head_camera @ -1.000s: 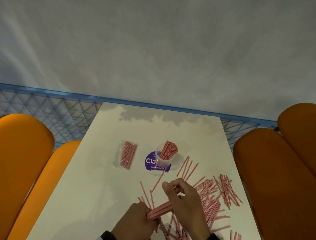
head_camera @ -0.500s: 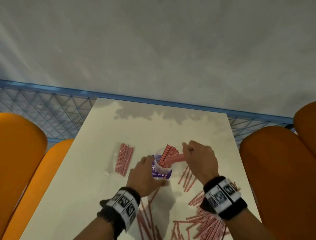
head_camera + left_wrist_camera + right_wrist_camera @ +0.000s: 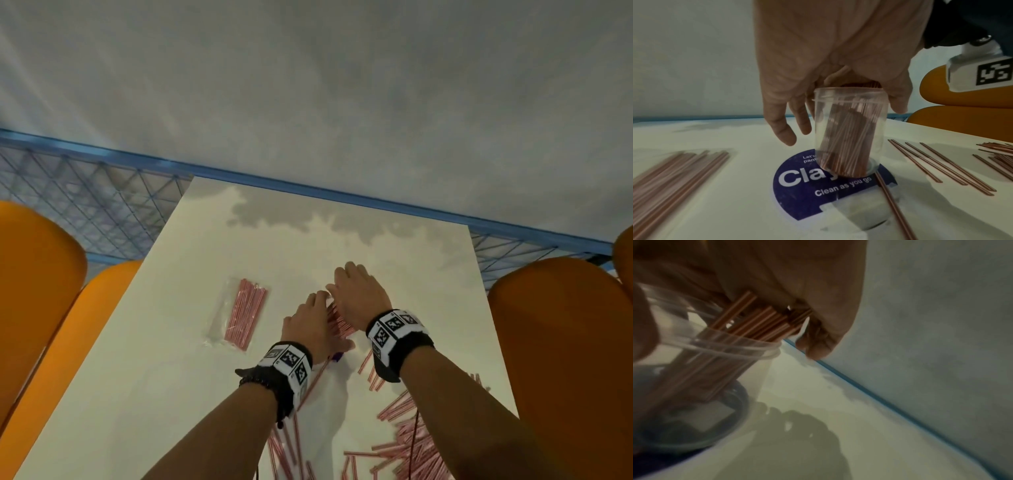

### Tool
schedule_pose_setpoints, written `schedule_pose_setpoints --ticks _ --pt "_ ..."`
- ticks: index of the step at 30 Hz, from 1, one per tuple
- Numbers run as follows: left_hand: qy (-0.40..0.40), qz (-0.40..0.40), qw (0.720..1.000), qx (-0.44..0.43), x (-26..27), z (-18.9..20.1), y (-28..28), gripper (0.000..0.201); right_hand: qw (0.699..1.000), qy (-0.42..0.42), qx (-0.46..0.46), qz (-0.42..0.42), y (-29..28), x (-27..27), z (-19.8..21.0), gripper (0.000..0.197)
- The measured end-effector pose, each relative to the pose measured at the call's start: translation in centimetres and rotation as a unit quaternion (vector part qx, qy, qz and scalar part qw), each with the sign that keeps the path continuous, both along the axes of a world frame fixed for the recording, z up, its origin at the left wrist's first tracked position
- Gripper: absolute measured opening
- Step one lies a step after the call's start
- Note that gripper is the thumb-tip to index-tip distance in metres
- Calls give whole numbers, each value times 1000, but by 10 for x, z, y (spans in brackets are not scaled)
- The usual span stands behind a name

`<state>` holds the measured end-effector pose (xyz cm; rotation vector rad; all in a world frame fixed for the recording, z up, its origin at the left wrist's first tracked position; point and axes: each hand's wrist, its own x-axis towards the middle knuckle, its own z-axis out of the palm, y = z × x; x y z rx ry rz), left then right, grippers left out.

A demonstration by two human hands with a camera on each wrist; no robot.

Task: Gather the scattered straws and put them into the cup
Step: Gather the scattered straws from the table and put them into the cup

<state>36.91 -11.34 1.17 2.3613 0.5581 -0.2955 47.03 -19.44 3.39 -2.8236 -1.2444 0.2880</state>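
Clear plastic cup [image 3: 849, 129] upright on round blue sticker [image 3: 807, 186] at mid white surface [image 3: 171, 377], packed with thin pink straws [image 3: 846, 138]. Right hand [image 3: 359, 294] over rim, fingers [image 3: 818, 344] curled loosely on straw tops. Left hand [image 3: 308, 325] beside cup, fingers relaxed. More loose pink straws [image 3: 411, 442] scattered near. Bagged bundle [image 3: 245, 313] off left.

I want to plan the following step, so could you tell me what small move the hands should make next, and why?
Probably lift the right hand off the straws in the cup. The bundle already stands inside, the palm rests on its tops, and many loose straws lie on the table.
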Motion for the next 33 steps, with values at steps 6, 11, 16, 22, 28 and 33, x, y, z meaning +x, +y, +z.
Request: schedule_pose_setpoints --ticks 6,11,16,22,28,33 --pt "24 -8 1000 -8 1 5 0 110 976 167 49 -131 -3 -10 2 33" --pt "-22 -12 1000 -7 -25 24 7 127 942 99 246 -208 -47 -36 31 28" --pt "-40 33 999 -5 -99 8 41 36 951 207 134 -188 -137 -137 26 21" --pt "-42 -370 916 153 -184 -21 6 76 901 326 -52 -283 -206 -272 -15 79" --pt "80 -383 906 163 -213 -42 -9 96 911 272 15 -311 -184 -301 -43 95" --pt "12 -293 945 145 -252 -52 -15 85 955 184 76 -218 -166 -289 -68 34"
